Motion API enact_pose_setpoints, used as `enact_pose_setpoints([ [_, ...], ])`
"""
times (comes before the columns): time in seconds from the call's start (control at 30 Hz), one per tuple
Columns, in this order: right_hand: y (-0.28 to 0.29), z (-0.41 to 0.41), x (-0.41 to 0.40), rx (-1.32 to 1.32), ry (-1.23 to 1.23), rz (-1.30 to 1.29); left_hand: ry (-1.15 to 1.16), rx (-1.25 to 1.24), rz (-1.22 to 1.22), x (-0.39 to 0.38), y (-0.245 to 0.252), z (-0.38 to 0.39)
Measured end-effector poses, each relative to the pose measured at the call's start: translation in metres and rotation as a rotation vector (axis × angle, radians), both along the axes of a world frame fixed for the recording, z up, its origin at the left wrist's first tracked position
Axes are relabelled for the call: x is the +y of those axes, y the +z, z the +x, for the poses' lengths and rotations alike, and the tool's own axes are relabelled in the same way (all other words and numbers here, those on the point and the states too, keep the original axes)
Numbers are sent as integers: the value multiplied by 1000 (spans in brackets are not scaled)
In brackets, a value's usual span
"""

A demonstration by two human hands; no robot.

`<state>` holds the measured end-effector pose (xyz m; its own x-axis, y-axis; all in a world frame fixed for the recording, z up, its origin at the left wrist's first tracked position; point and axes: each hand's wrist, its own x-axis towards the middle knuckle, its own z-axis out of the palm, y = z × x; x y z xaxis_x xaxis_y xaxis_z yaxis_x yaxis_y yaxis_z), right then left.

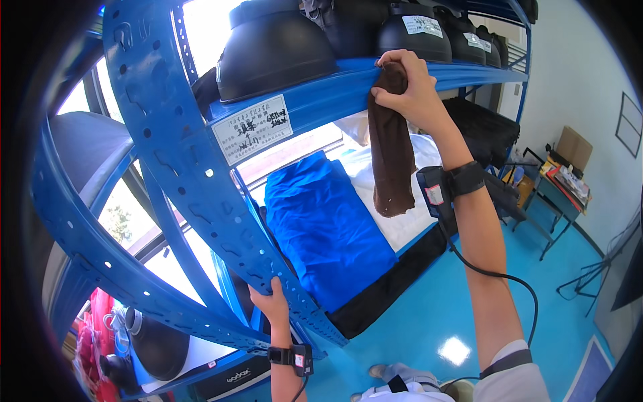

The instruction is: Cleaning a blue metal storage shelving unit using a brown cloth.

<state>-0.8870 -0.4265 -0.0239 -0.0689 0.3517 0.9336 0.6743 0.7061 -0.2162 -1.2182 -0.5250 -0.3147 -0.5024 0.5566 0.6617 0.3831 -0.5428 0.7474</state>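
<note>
A folded brown cloth (392, 151) hangs from my right hand (414, 85), pinched near its top end against the front of the blue shelf beam (321, 100). Lower down, my left hand (274, 299) grips the perforated blue upright post (201, 201) of the metal rack. Folded blue fabric (321, 226) lies on the lower shelf, behind and below the brown cloth. White fabric (402, 226) sits beside it to the right, partly hidden by the brown cloth. Each wrist wears a strapped device with a cable.
Black dome-shaped light reflectors (276, 50) stand along the upper shelf. A label with writing (252, 129) is stuck on the beam. A small desk (562, 191) with papers and a tripod (593, 276) stand at the right. More equipment, including a black reflector (155, 341), occupies the rack at the lower left.
</note>
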Motion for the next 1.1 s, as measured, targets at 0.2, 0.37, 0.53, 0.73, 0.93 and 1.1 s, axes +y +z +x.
enact_pose_setpoints([
  [0.2, 0, -3, -6, -20, -49, -2, -26, -16, 8, -1, 0, 0],
  [0.37, 1, 1, -4, -19, -24, 25, -48, -15, 16, 1, -2, 0],
  [0.53, 0, -2, -9, -26, -48, -18, -6, -2, 1, 0, -4, -3],
  [0.73, 4, -7, -5, 47, -101, 31, -25, -18, 20, -1, 1, 3],
  [0.93, 4, -20, -1, 139, -155, 71, -15, -18, 16, 0, -3, -1],
  [1.1, 5, -21, 1, 161, -169, 87, -1, -15, 31, 1, -1, 2],
])
